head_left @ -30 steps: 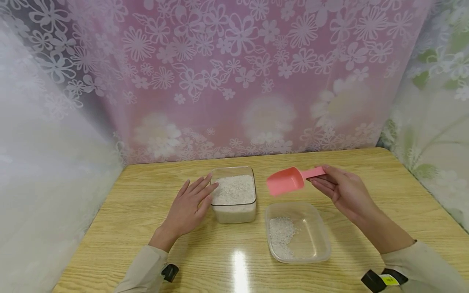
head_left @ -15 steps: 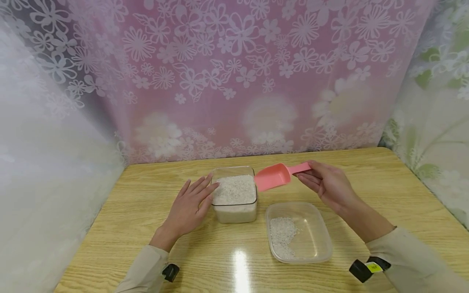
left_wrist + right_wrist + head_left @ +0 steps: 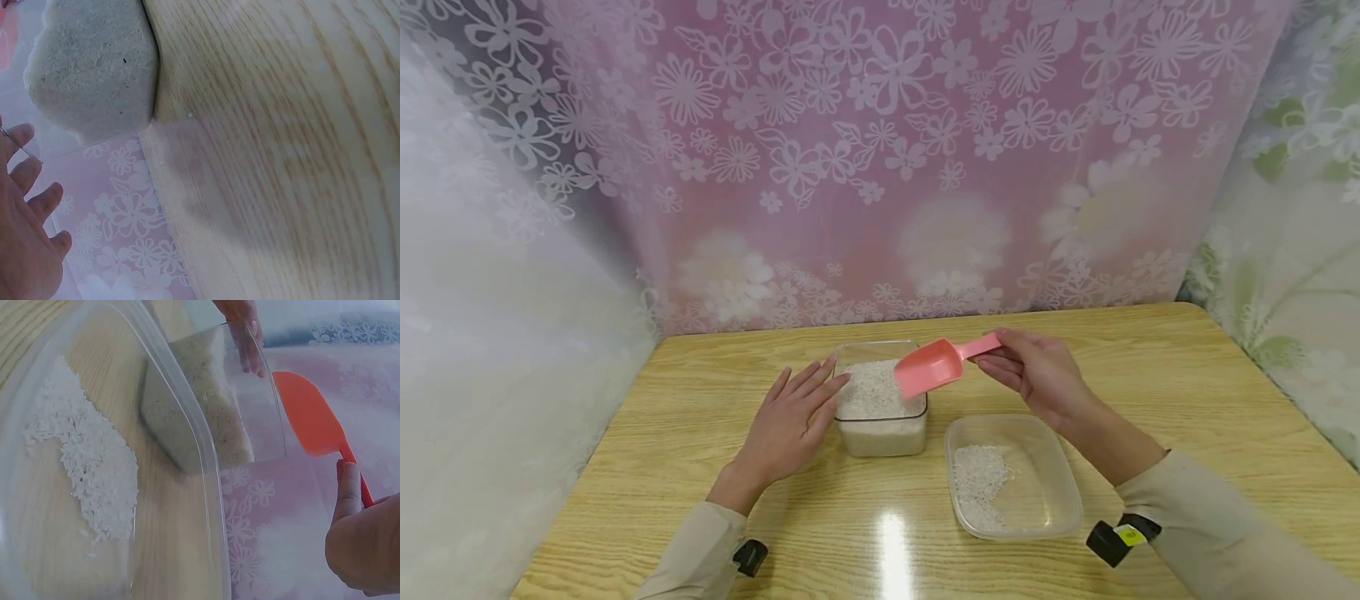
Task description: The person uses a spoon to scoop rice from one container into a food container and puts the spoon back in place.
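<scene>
In the head view my right hand [image 3: 1037, 375] pinches the handle of a pink scoop [image 3: 931, 367], whose bowl looks bare inside and overlaps the right side of a clear square container [image 3: 887, 437]. Rice [image 3: 872, 390] fills much of that container. My left hand [image 3: 790, 421] lies with fingers spread against its left rim; in the left wrist view the fingertips [image 3: 26, 169] are right at the clear edge. The right wrist view shows the scoop [image 3: 309, 415] from beneath, thumb and fingers on its handle, level with the container's rim.
A shallow clear plastic tub [image 3: 1063, 500] stands to the right and nearer me, with a small heap of rice [image 3: 979, 483] on its left side. All stands on a wooden table [image 3: 700, 375], with a floral curtain [image 3: 880, 167] behind its back edge.
My right hand has moved left with the scoop, bringing its bowl from above the tub's far side to over the rice container. The left hand has stayed at the rim.
</scene>
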Available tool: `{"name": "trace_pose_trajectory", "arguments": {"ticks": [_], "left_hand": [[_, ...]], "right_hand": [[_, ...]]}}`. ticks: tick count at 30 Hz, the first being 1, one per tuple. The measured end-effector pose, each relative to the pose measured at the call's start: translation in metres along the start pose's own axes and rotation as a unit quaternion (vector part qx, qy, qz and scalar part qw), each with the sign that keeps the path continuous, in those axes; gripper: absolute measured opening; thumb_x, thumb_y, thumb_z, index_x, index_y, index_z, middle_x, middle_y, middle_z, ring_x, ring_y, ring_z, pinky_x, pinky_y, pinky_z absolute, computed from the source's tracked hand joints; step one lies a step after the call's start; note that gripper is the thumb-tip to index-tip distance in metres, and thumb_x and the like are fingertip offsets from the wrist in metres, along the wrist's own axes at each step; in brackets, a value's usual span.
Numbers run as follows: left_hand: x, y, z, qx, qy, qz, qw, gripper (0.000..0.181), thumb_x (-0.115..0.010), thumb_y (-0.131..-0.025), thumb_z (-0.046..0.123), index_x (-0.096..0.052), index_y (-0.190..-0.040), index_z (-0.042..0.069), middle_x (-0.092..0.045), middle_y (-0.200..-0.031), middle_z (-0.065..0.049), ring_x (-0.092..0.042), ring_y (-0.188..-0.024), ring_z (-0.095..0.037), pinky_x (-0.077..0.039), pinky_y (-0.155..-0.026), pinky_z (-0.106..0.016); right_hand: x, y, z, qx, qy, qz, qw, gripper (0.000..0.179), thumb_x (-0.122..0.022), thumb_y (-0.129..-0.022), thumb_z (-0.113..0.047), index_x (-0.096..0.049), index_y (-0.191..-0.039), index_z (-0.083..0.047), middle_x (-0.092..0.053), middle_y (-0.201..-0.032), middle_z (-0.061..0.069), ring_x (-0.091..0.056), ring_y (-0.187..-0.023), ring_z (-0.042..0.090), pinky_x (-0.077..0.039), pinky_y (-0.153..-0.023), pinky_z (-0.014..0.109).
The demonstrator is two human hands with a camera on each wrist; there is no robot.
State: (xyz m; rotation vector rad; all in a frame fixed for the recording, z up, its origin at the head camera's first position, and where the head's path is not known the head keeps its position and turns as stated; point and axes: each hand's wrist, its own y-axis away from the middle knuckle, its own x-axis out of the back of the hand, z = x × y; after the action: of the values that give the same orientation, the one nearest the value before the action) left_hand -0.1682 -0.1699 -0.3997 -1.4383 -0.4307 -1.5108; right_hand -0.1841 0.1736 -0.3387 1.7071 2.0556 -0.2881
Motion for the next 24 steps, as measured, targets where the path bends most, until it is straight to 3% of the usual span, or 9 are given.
{"name": "trace_pose_trajectory", "arguments": {"ticks": [7, 16, 24], "left_hand": [[0.0, 0.0, -0.001, -0.004, -0.006, 0.004, 1.0, 0.042, -0.041, -0.103, 0.031, -0.046, -0.145, 0.025, -0.029, -0.154, 0.003, -0.028, -0.14, -0.021, -0.013, -0.114, -0.049], [0.002, -0.002, 0.0, -0.01, -0.021, 0.005, 0.9997, 0.042, -0.042, -0.103, 0.031, -0.047, -0.144, 0.024, -0.03, -0.154, 0.002, -0.029, -0.139, -0.022, -0.014, -0.113, -0.05], [0.004, -0.002, 0.002, -0.011, -0.029, -0.001, 0.9995, 0.042, -0.04, -0.103, 0.032, -0.046, -0.144, 0.024, -0.028, -0.154, 0.002, -0.028, -0.139, -0.023, -0.013, -0.113, -0.049]], "right_hand": [[-0.015, -0.003, 0.002, 0.024, 0.082, 0.036, 0.9957, 0.043, -0.052, -0.1, -0.019, -0.044, -0.129, 0.012, -0.071, -0.093, 0.01, -0.07, -0.086, 0.016, -0.052, -0.083, 0.029], [-0.03, -0.007, 0.006, 0.093, 0.202, 0.047, 0.9739, 0.039, -0.05, -0.101, -0.018, -0.052, -0.125, 0.013, -0.07, -0.095, 0.016, -0.07, -0.084, 0.018, -0.054, -0.079, 0.03], [-0.044, -0.013, 0.015, 0.116, 0.238, 0.036, 0.9635, 0.035, -0.052, -0.1, -0.016, -0.056, -0.121, 0.011, -0.067, -0.101, 0.027, -0.07, -0.085, 0.024, -0.055, -0.076, 0.032]]}}
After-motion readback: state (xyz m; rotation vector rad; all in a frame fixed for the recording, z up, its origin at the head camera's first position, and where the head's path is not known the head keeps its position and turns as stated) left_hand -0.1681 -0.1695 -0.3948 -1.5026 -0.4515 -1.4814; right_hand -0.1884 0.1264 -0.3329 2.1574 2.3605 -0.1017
